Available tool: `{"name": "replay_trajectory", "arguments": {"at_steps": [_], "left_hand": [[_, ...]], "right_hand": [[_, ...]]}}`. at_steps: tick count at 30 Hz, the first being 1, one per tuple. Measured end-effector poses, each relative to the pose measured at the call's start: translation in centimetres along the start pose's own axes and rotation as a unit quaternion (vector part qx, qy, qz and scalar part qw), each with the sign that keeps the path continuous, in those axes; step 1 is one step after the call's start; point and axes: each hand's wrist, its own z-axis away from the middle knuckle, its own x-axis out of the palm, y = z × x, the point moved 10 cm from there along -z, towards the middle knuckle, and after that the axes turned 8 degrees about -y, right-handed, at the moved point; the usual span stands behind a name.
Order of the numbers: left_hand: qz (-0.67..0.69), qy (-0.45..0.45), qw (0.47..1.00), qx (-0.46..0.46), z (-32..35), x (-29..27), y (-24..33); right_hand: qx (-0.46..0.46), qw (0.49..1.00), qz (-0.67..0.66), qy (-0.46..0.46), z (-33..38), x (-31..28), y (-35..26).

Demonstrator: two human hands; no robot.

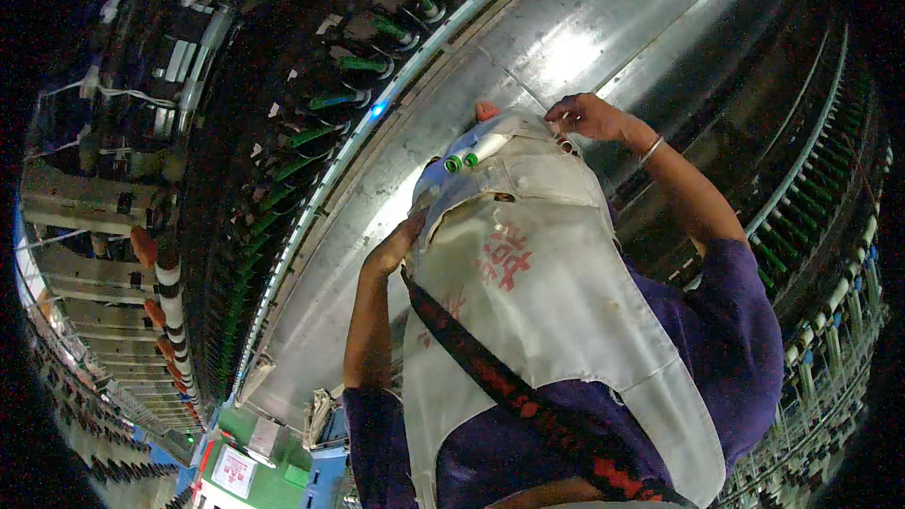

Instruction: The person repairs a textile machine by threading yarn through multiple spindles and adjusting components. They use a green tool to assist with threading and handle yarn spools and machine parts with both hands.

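Right hand (592, 119) at the right edge of the white cloth apron with red markings (537, 273), fingers curled, thumb and fingertips nearly together; can't tell if they hold anything. Left hand (401, 243) against the apron's left side, fingers partly hidden; grip can't tell. Pale tubes with round green ends (471, 159) lie at the apron's pocket area, between the hands. Shiny grey metal surface (556, 61) beyond.
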Motion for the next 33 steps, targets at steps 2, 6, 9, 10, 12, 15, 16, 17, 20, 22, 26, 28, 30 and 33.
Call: {"name": "replay_trajectory", "arguments": {"at_steps": [2, 6, 9, 10, 12, 15, 16, 17, 20, 22, 26, 28, 30, 33], "left_hand": [[-0.147, 0.041, 0.988, 0.005, 1.0, -1.0, 2.7], [-0.183, 0.195, 0.956, 0.118, 3.3, -1.3, 11.8], [-0.180, 0.133, 0.924, 0.311, 3.2, 3.0, 18.7], [-0.237, 0.098, 0.911, 0.322, 3.0, 4.7, 19.6], [-0.323, 0.061, 0.890, 0.317, 2.2, 6.8, 20.2], [-0.403, 0.061, 0.870, 0.278, 1.8, 7.9, 20.3], [-0.476, 0.114, 0.817, 0.305, 2.9, 8.0, 21.3], [-0.559, 0.127, 0.768, 0.287, 3.5, 8.5, 21.6], [-0.446, 0.222, 0.761, 0.416, 9.0, 6.8, 25.5], [-0.310, 0.289, 0.772, 0.474, 13.6, 4.0, 26.9], [-0.394, 0.500, 0.591, 0.495, 21.0, 2.3, 28.1], [-0.430, 0.523, 0.534, 0.506, 20.7, 2.9, 28.1], [-0.452, 0.525, 0.541, 0.478, 18.3, 2.6, 27.9], [-0.376, 0.512, 0.638, 0.435, 16.2, -0.4, 26.7]], "right_hand": [[-0.001, 1.000, -0.003, 0.002, 1.0, 0.4, -0.4], [0.009, 0.993, 0.115, 0.001, 0.5, 0.9, -0.4], [0.019, 0.990, 0.140, -0.009, -0.9, 1.1, -0.1], [0.044, 0.988, 0.149, -0.007, -1.3, 1.2, 0.1], [0.049, 0.989, 0.138, -0.017, -1.8, 1.7, -0.6], [0.007, 0.991, 0.129, 0.028, -2.1, 1.4, -3.8], [0.064, 0.997, 0.046, 0.027, -2.4, 1.4, -3.4], [-0.001, 0.995, 0.091, 0.052, -2.3, 1.1, -6.0], [-0.153, 0.978, 0.084, 0.118, -1.3, 0.1, -13.2], [-0.097, 0.992, 0.003, 0.081, -0.7, 0.5, -15.4], [-0.172, 0.928, -0.329, -0.018, -0.1, 3.8, -24.8], [-0.204, 0.875, -0.439, -0.024, -1.6, 5.3, -28.9], [-0.211, 0.860, -0.464, -0.017, -4.4, 5.4, -31.4], [-0.234, 0.910, -0.342, 0.023, -8.4, 4.0, -33.8]]}}
